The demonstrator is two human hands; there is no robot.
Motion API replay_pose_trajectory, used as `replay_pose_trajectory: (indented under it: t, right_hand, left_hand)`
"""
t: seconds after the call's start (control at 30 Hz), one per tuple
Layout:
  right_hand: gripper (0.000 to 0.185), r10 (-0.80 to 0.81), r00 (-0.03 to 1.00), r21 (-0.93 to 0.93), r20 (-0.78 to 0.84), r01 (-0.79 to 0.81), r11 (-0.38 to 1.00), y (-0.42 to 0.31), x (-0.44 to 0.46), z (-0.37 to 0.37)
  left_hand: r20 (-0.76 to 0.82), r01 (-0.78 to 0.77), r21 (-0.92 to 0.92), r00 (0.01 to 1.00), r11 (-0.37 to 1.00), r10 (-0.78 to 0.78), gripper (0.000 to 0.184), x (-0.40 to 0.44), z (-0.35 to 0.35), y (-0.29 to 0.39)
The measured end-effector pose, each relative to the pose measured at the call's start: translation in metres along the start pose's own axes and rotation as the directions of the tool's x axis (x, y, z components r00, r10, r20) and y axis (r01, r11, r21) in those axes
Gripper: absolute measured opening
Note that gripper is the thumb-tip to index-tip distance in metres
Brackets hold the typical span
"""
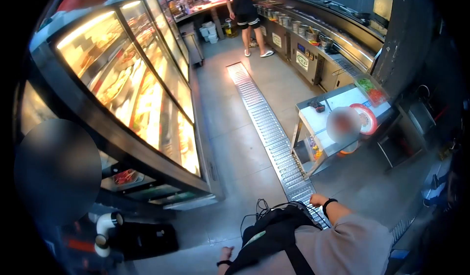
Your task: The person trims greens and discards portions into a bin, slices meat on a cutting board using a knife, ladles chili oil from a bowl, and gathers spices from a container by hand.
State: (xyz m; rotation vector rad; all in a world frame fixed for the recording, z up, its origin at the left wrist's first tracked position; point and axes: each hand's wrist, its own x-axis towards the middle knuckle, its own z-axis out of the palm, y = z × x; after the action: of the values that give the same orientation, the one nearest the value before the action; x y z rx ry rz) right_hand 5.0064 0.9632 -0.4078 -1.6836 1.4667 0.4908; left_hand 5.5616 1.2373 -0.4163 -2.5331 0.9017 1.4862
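My left hand [226, 253] hangs low at my side with its fingers curled in, and nothing shows in it. At the other side, my right hand [318, 199] is held forward, loosely closed, with no object visible in it. Both wrists wear black bands. Between them, a black bag [279, 223] with straps sits against my front. Thin black cables [262, 207] loop out from it, some close to my right hand. The metal-topped prep table [309, 116] stands ahead of my right hand, apart from it.
A lit glass display fridge [132, 79] with food lines the left. A metal floor grate [269, 123] runs ahead. On the table are a red-rimmed plate [372, 125] and a tray of vegetables [370, 93]. A person [242, 5] stands by the counter [303, 59] farther back.
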Motion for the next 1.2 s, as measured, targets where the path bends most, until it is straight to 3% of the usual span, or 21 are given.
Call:
replay_pose_trajectory:
  t: [0.03,0.13,0.17,0.2,0.27,0.33,0.4,0.47,0.53,0.57,0.6,0.67,0.73,0.8,0.83,0.87,0.97,1.03,1.13,1.17,1.2]
  right_hand:
    - [0.015,-0.198,0.979,-0.353,0.043,0.2,0.914,-0.01,-0.01,-0.006]
    - [0.016,-0.37,0.925,-0.403,-0.083,0.309,0.861,-0.013,0.004,0.012]
    - [0.018,0.156,0.985,0.319,0.071,-0.171,0.932,-0.02,0.008,0.014]
    - [0.021,0.114,0.993,0.306,0.0,-0.109,0.946,-0.026,0.013,0.014]
    - [0.022,0.178,0.982,0.401,0.066,-0.19,0.896,-0.031,0.025,0.012]
    - [0.023,-0.177,0.979,-0.069,-0.101,0.171,0.983,-0.026,0.05,0.007]
    - [0.023,-0.069,0.997,0.088,-0.042,0.072,0.993,-0.041,0.059,-0.025]
    - [0.023,0.168,0.984,0.258,0.054,-0.177,0.95,-0.047,0.088,-0.061]
    - [0.021,-0.145,0.984,-0.111,-0.107,0.133,0.985,-0.019,0.156,-0.063]
    - [0.02,-0.092,0.996,-0.145,0.01,0.093,0.985,-0.036,0.152,-0.111]
    - [0.021,-0.02,0.996,-0.054,-0.084,0.015,0.998,-0.043,0.157,-0.141]
    - [0.019,-0.305,0.945,-0.364,-0.117,0.245,0.899,-0.036,0.209,-0.183]
    - [0.014,-0.061,0.994,0.124,-0.093,0.072,0.99,-0.046,0.249,-0.247]
    - [0.011,-0.32,0.947,-0.356,-0.027,0.29,0.888,-0.057,0.285,-0.305]
    - [0.011,-0.462,0.864,-0.407,-0.198,0.356,0.841,-0.053,0.317,-0.315]
    - [0.01,-0.442,0.887,-0.482,-0.133,0.332,0.811,-0.069,0.324,-0.345]
    - [0.013,-0.264,0.954,-0.221,-0.142,0.23,0.948,-0.108,0.379,-0.4]
    - [0.017,-0.046,0.977,0.316,-0.207,0.111,0.942,-0.128,0.412,-0.419]
    - [0.018,-0.178,0.963,0.204,-0.2,0.219,0.954,-0.145,0.454,-0.436]
    - [0.018,-0.23,0.944,0.125,-0.236,0.264,0.956,-0.15,0.456,-0.446]
    - [0.018,-0.28,0.921,0.043,-0.272,0.302,0.952,-0.156,0.457,-0.456]
  left_hand:
    - [-0.033,-0.12,0.052,0.992,0.991,0.121,0.03,0.012,-0.029,0.002]
    - [-0.075,-0.311,0.13,0.944,0.941,0.322,0.031,0.036,-0.103,0.019]
    - [-0.094,-0.379,0.141,0.915,0.915,0.393,0.028,0.044,-0.119,0.029]
    - [-0.083,-0.386,0.156,0.912,0.909,0.402,0.028,0.054,-0.13,0.044]
    - [-0.144,0.013,0.094,0.99,0.996,0.001,0.022,0.077,-0.142,0.076]
    - [-0.059,-0.155,0.296,0.982,0.943,0.179,0.019,0.096,-0.149,0.099]
    - [0.085,-0.354,0.487,0.929,0.798,0.36,0.018,0.117,-0.151,0.125]
    - [0.052,-0.261,0.352,0.964,0.899,0.259,0.016,0.132,-0.149,0.171]
    - [0.029,-0.194,0.232,0.981,0.953,0.193,0.015,0.14,-0.152,0.22]
    - [0.023,-0.186,0.19,0.982,0.964,0.185,0.014,0.143,-0.156,0.244]
    - [0.019,-0.182,0.156,0.983,0.971,0.182,0.014,0.144,-0.16,0.267]
    - [-0.004,-0.196,0.081,0.98,0.977,0.197,0.013,0.154,-0.176,0.321]
    - [-0.057,-0.196,-0.05,0.979,0.979,0.193,0.013,0.163,-0.2,0.379]
    - [-0.147,-0.194,-0.249,0.976,0.949,0.161,0.013,0.171,-0.231,0.431]
    - [-0.192,-0.209,-0.325,0.969,0.922,0.152,0.013,0.171,-0.245,0.46]
    - [-0.175,-0.264,-0.205,0.957,0.943,0.23,0.012,0.186,-0.262,0.476]
    - [-0.241,-0.305,-0.336,0.942,0.891,0.232,0.011,0.276,-0.282,0.48]
    - [-0.257,-0.211,-0.314,0.958,0.926,0.131,0.014,0.302,-0.296,0.492]
    - [-0.201,-0.154,-0.194,0.973,0.969,0.115,0.016,0.327,-0.308,0.499]
    - [-0.138,-0.17,0.106,0.973,0.98,0.184,0.02,0.339,-0.314,0.5]
    - [-0.079,-0.193,0.187,0.974,0.963,0.21,0.02,0.348,-0.321,0.498]
